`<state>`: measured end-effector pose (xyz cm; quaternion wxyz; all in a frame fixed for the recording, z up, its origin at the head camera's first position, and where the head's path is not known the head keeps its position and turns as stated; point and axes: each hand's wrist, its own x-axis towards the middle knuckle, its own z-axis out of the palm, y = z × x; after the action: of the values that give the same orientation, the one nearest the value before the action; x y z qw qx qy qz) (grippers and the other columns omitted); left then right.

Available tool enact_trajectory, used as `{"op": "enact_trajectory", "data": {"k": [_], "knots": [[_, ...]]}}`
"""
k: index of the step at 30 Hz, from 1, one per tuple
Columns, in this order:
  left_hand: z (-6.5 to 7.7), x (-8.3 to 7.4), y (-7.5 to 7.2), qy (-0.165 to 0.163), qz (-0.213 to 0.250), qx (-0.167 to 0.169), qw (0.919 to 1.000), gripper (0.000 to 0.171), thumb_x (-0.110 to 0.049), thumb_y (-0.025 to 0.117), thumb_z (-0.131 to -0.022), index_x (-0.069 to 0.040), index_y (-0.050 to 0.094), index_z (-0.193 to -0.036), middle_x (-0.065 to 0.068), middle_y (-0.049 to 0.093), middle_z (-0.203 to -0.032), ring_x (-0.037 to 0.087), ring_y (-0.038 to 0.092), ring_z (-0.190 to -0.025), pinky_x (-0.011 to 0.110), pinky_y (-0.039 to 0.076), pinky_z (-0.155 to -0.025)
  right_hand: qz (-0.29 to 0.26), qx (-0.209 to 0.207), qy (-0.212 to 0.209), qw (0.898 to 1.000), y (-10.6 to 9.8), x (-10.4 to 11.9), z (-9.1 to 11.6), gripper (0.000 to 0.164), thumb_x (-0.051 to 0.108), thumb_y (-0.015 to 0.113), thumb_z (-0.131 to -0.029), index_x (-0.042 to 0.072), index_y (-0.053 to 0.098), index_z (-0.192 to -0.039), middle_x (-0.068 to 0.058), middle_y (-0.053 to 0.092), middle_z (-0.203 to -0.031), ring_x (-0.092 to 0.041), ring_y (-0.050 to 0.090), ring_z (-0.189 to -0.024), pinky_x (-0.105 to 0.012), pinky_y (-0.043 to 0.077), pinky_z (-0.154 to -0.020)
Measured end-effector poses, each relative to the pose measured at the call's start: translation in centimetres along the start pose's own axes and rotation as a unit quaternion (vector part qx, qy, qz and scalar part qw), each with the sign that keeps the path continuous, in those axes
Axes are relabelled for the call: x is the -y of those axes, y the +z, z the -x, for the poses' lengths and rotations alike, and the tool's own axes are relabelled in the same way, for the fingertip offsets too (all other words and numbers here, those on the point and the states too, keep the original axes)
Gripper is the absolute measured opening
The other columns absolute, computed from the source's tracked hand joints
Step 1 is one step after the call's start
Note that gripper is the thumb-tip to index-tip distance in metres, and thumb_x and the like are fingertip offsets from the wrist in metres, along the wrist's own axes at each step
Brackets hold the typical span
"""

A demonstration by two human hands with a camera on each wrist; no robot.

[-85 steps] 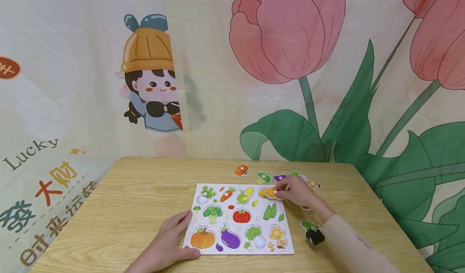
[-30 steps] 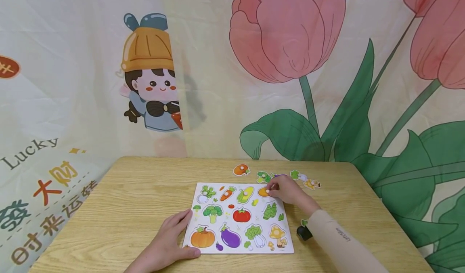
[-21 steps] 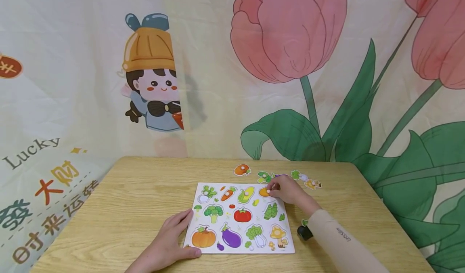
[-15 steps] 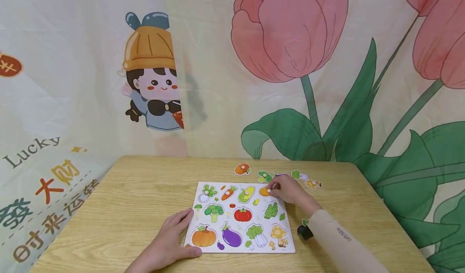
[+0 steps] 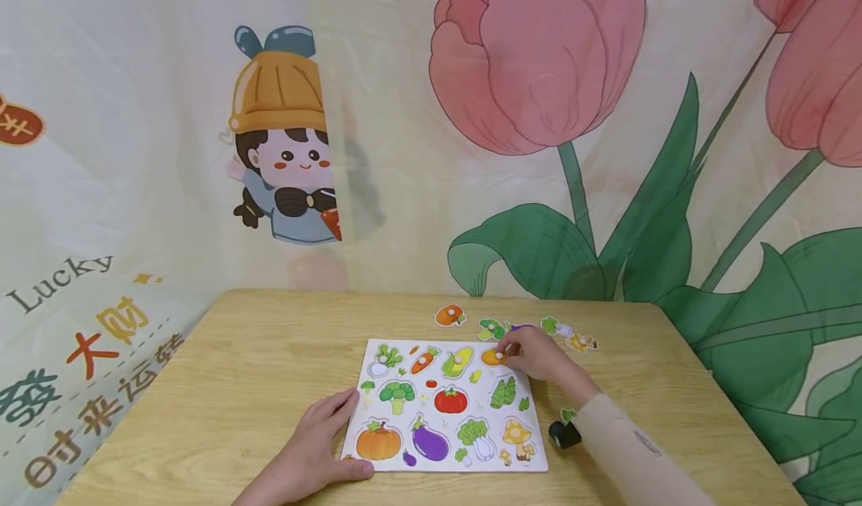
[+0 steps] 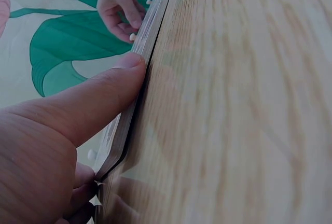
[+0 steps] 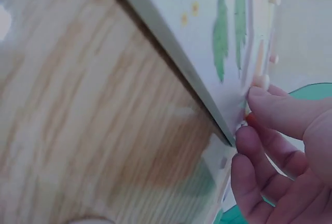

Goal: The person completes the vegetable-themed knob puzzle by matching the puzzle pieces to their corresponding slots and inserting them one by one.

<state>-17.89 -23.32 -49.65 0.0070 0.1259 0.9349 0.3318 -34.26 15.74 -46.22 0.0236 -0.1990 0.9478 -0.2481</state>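
Observation:
A white vegetable knob puzzle board (image 5: 441, 420) lies on the table. My left hand (image 5: 310, 442) holds its lower left corner, thumb along the front edge and fingers against the left edge. In the left wrist view the thumb (image 6: 104, 89) presses the board's side. My right hand (image 5: 539, 352) is at the upper right corner, its fingertips right beside the white knob of an orange oval puzzle piece (image 5: 490, 357) that sits in its recess. The right wrist view shows the thumb (image 7: 280, 110) close by that knob (image 7: 262, 82). Radish (image 5: 386, 359), carrot (image 5: 423, 360) and corn (image 5: 457, 361) pieces sit in the top row.
Loose pumpkin (image 5: 450, 315), broccoli (image 5: 491, 329), cabbage (image 5: 556, 326) and mushroom (image 5: 581, 343) pieces lie behind the board, with an eggplant piece (image 5: 520, 328) partly hidden by the right hand. A green piece (image 5: 568, 414) shows beside the right sleeve. A printed curtain (image 5: 390, 191) hangs behind the table.
My right hand has moved the orange oval piece left into its recess, and its fingertips have since drawn slightly off the knob. The left hand stays on the board's corner.

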Motion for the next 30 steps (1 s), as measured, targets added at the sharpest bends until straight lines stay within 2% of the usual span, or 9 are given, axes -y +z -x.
{"op": "enact_trajectory", "data": {"k": [6, 10, 14, 20, 26, 30], "knots": [[0.3, 0.4, 0.2, -0.013, 0.006, 0.007, 0.9999, 0.125, -0.065, 0.092, -0.069, -0.001, 0.039, -0.163, 0.016, 0.034, -0.170, 0.046, 0.024, -0.155, 0.067, 0.028, -0.121, -0.016, -0.008, 0.009, 1.000, -0.8, 0.0, 0.6, 0.019, 0.006, 0.080, -0.094, 0.011, 0.079, -0.113, 0.001, 0.066, -0.092, -0.016, 0.057, -0.083, -0.030, 0.052, -0.072], [0.4, 0.6, 0.1, -0.013, 0.004, 0.004, 0.9999, 0.125, -0.066, 0.091, -0.068, -0.002, 0.039, -0.163, 0.015, 0.034, -0.170, 0.046, 0.024, -0.155, 0.067, 0.029, -0.121, -0.030, -0.032, 0.014, 0.999, -1.4, 0.0, 0.4, 0.019, 0.012, 0.079, -0.096, 0.009, 0.078, -0.115, 0.000, 0.067, -0.094, -0.017, 0.058, -0.084, -0.030, 0.052, -0.071], [0.3, 0.8, 0.1, -0.011, 0.003, 0.003, 0.9999, 0.125, -0.066, 0.091, -0.068, -0.002, 0.040, -0.163, 0.015, 0.034, -0.170, 0.046, 0.024, -0.155, 0.067, 0.029, -0.121, -0.049, -0.062, 0.018, 0.997, -1.2, -0.2, -0.6, 0.019, 0.015, 0.078, -0.097, 0.008, 0.077, -0.115, 0.001, 0.069, -0.095, -0.018, 0.059, -0.087, -0.030, 0.052, -0.074], [0.3, 0.8, 0.2, -0.011, 0.001, 0.001, 0.9999, 0.125, -0.067, 0.091, -0.068, -0.002, 0.040, -0.163, 0.015, 0.034, -0.170, 0.045, 0.025, -0.154, 0.066, 0.029, -0.121, -0.091, -0.078, 0.045, 0.992, -0.5, -0.3, -2.4, 0.025, 0.017, 0.078, -0.098, 0.007, 0.076, -0.121, -0.002, 0.066, -0.094, -0.020, 0.058, -0.083, -0.029, 0.051, -0.067], [0.1, 0.5, 0.2, -0.008, 0.006, 0.003, 0.9999, 0.124, -0.066, 0.091, -0.070, -0.003, 0.039, -0.163, 0.014, 0.033, -0.170, 0.045, 0.024, -0.155, 0.067, 0.028, -0.121, -0.108, -0.100, 0.064, 0.987, 0.1, -0.4, -4.0, 0.025, 0.014, 0.077, -0.097, 0.005, 0.076, -0.121, -0.006, 0.064, -0.093, -0.021, 0.056, -0.075, -0.028, 0.049, -0.059], [0.0, 0.4, 0.2, -0.006, 0.016, 0.004, 0.9998, 0.123, -0.064, 0.091, -0.070, -0.002, 0.039, -0.163, 0.014, 0.033, -0.171, 0.045, 0.022, -0.156, 0.068, 0.027, -0.121, -0.103, -0.100, 0.081, 0.986, 0.6, -0.7, -4.7, 0.022, 0.013, 0.078, -0.096, 0.006, 0.077, -0.118, -0.005, 0.064, -0.088, -0.018, 0.056, -0.071, -0.027, 0.048, -0.059]]}}
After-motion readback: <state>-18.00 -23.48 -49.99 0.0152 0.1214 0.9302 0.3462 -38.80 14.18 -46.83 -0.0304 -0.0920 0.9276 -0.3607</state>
